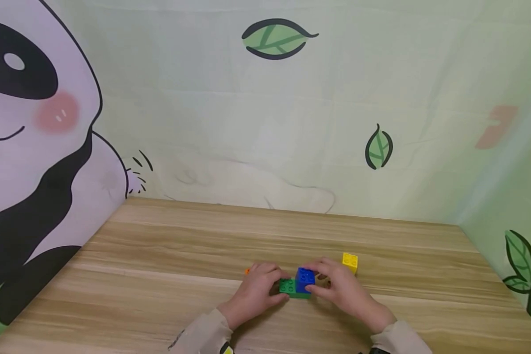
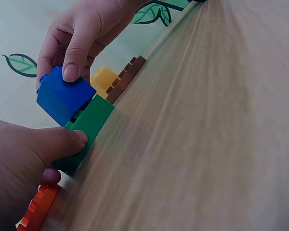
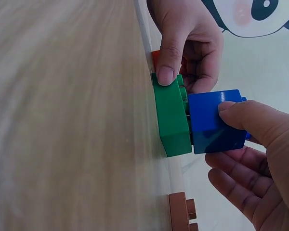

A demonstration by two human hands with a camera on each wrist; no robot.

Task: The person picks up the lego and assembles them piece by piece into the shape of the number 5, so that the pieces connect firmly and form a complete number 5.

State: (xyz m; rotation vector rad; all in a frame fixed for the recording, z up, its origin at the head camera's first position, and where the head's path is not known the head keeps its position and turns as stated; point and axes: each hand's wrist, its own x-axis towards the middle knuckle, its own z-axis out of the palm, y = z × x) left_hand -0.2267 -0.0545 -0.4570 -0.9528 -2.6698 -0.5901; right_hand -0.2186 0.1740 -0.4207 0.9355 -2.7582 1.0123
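Note:
A green building brick with studs on top lies on the table, held at its left end by my left hand. The left thumb presses on the brick's near side. My right hand pinches a blue brick between thumb and fingers, over the green brick's right end. Green studs show in a narrow gap under the blue brick in the right wrist view. The studs at the green brick's left end are bare.
Behind the right hand stands a yellow brick, with a low brown brick beside it in the left wrist view. An orange brick lies by the left hand, mostly hidden in the head view. A printed cloth backdrop borders the wooden table.

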